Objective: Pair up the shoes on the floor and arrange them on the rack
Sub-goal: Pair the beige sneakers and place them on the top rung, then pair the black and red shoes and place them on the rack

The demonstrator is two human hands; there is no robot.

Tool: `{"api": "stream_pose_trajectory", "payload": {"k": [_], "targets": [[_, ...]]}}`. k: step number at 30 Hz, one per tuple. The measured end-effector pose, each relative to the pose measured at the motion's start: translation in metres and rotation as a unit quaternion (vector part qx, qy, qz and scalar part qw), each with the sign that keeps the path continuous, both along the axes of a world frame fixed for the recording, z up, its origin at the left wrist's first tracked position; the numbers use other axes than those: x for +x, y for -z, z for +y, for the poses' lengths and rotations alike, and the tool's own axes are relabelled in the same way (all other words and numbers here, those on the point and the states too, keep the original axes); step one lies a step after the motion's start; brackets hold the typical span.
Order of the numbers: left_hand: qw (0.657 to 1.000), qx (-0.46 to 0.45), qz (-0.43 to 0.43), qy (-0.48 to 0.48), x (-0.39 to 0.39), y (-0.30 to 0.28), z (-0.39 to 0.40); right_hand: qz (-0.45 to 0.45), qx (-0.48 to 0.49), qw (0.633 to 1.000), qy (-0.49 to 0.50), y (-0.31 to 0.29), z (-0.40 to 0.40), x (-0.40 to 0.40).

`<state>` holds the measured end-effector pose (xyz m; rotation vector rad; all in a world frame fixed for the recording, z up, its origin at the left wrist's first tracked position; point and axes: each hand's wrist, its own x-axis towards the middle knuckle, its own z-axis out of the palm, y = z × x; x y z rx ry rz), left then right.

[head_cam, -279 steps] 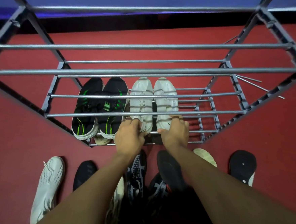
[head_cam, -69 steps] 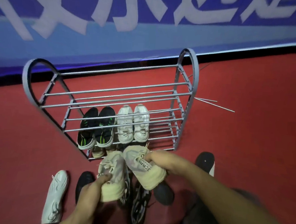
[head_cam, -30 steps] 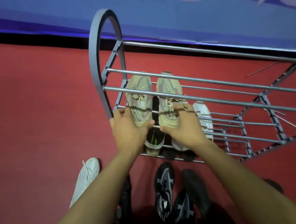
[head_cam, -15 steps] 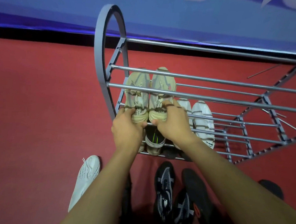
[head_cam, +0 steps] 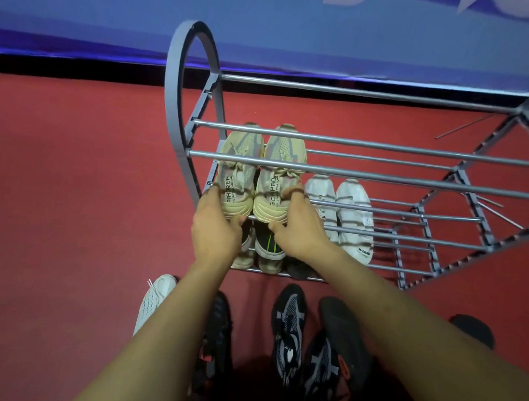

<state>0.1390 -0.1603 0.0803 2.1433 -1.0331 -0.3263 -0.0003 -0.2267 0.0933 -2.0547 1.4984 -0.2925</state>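
Note:
A pair of beige sneakers lies side by side on a middle shelf at the left end of the grey metal rack (head_cam: 184, 79). My left hand (head_cam: 216, 228) grips the heel of the left beige sneaker (head_cam: 238, 179). My right hand (head_cam: 299, 226) grips the heel of the right beige sneaker (head_cam: 277, 182). One shelf lower stands a white pair (head_cam: 340, 212), and to its left the heel of a black and green shoe (head_cam: 268, 246) shows under my hands.
Loose shoes lie on the red floor in front of the rack: a white sneaker (head_cam: 154, 302), black and grey patterned sneakers (head_cam: 288, 327), dark shoes (head_cam: 344, 337) and another dark shoe (head_cam: 473, 329) at right. A blue banner wall stands behind the rack. Thin metal rods (head_cam: 494, 210) lie beyond its right end.
Both hands have pushed the beige pair a little further back onto the shelf, and the two shoes now lie closer together. Earlier the pair was lifted from the floor.

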Motion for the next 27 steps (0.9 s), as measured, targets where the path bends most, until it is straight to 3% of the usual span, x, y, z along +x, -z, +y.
{"api": "stream_pose_trajectory", "payload": {"k": [2,6,9,11,12,14,16,17,19,23,27], "targets": [[0.998,-0.043,0.034,-0.001,-0.004,-0.007,0.010,0.029,-0.013,0.999,-0.035,-0.015,0.009,-0.015],[0.997,-0.027,-0.066,0.004,-0.016,-0.024,0.025,0.025,0.024,0.998,-0.061,-0.047,0.025,-0.063],[0.998,0.014,-0.008,0.056,-0.049,-0.043,0.036,-0.087,0.123,0.987,0.057,-0.049,0.062,-0.116],[0.983,0.081,0.036,0.162,-0.086,-0.043,0.050,-0.079,0.144,0.983,0.082,-0.031,0.099,-0.149],[0.963,0.128,0.037,0.237,-0.107,-0.037,0.059,-0.031,0.176,0.982,0.053,-0.020,0.113,-0.159],[0.886,0.253,-0.001,0.389,-0.148,-0.022,0.081,0.118,0.257,0.958,-0.055,-0.006,0.132,-0.166],[0.813,0.366,-0.020,0.452,-0.171,0.000,0.099,0.204,0.239,0.940,-0.136,-0.007,0.136,-0.167],[0.807,0.395,0.005,0.439,-0.174,0.010,0.103,0.229,0.209,0.939,-0.146,-0.008,0.133,-0.171],[0.826,0.415,0.075,0.373,-0.168,0.029,0.103,0.252,0.153,0.945,-0.139,-0.012,0.120,-0.181],[0.874,0.432,0.079,0.208,-0.134,0.072,0.102,0.313,0.206,0.915,-0.149,-0.010,0.089,-0.202],[0.873,0.472,0.119,0.018,-0.098,0.122,0.136,0.299,0.186,0.920,-0.173,-0.012,0.075,-0.177]]}}
